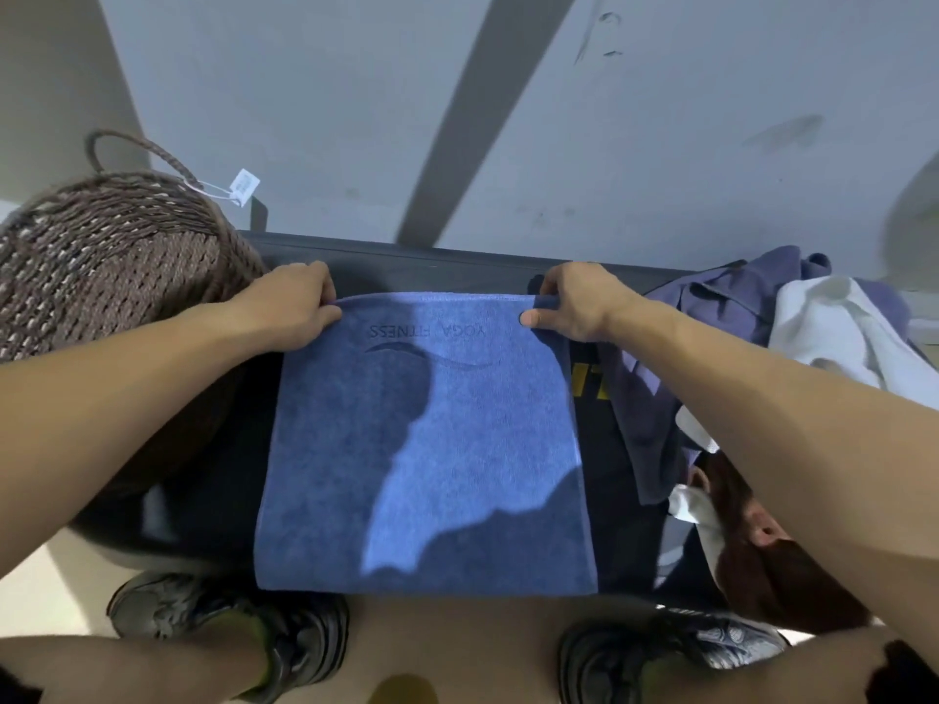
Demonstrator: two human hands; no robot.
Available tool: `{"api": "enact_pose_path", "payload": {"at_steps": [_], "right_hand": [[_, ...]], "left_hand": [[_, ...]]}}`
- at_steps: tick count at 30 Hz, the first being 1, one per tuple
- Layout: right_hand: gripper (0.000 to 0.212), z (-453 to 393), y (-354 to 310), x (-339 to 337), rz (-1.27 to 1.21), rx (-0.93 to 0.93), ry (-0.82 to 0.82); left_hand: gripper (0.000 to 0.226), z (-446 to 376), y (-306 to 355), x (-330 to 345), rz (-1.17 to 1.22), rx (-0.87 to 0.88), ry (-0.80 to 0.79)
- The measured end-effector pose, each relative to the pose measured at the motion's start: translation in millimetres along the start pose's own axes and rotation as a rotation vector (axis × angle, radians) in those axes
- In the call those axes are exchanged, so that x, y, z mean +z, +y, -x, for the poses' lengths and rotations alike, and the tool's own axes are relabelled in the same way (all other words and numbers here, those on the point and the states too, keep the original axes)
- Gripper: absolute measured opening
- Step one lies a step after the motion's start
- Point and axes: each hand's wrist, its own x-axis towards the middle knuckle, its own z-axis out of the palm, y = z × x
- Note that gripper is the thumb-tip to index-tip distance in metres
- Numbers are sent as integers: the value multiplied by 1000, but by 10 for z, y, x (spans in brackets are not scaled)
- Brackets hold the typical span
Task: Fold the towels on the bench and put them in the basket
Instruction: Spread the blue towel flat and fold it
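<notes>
Fingers (325,302) of both hands pinch blue towel (427,449) far corners (flat on bench (432,266)).

Towel (427,449) lies flat at centre of surface (437,269). Basket (101,276) stands to its left. Heap of unfolded towels (762,358) lies to its right.

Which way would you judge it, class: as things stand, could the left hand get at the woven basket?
Probably yes. The left hand pinches the blue towel's far corner right beside the woven basket, with nothing between them; it must let go first.
</notes>
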Motion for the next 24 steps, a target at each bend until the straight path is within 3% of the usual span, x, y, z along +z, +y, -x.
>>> {"api": "enact_pose_path", "payload": {"at_steps": [3,6,8,13,18,24], "right_hand": [[33,48,-64,-112,-128,-16,-38],[28,180,-83,-263,-579,11,-80],[30,311,-59,-378,-729,28,-82],[29,638,27,-657,-713,0,34],[17,948,161,-860,-643,-63,109],[19,1196,59,-686,-359,-77,325]], "left_hand": [[8,87,32,-102,-74,25,-41],[11,228,34,-295,-67,117,-10],[18,346,11,-487,-20,172,-9],[6,650,8,-740,307,188,162],[9,796,38,-845,318,142,18],[20,922,177,-851,474,-20,34]]}}
